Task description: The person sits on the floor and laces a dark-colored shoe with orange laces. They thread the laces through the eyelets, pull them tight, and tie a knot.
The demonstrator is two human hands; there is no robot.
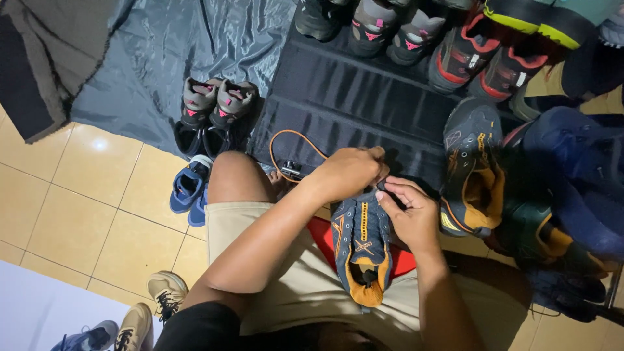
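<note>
Yellow floor tiles (pixel 71 214) are lying open at the left, while shoes are crowding the dark cloth (pixel 364 97) along the top and right edges. Both the left hand (pixel 348 172) and right hand (pixel 409 214) are pinching at the toe of 1 blue-and-orange shoe (pixel 361 244) on the lap; the orange lace (pixel 292 140) is partly hidden behind the left hand.
</note>
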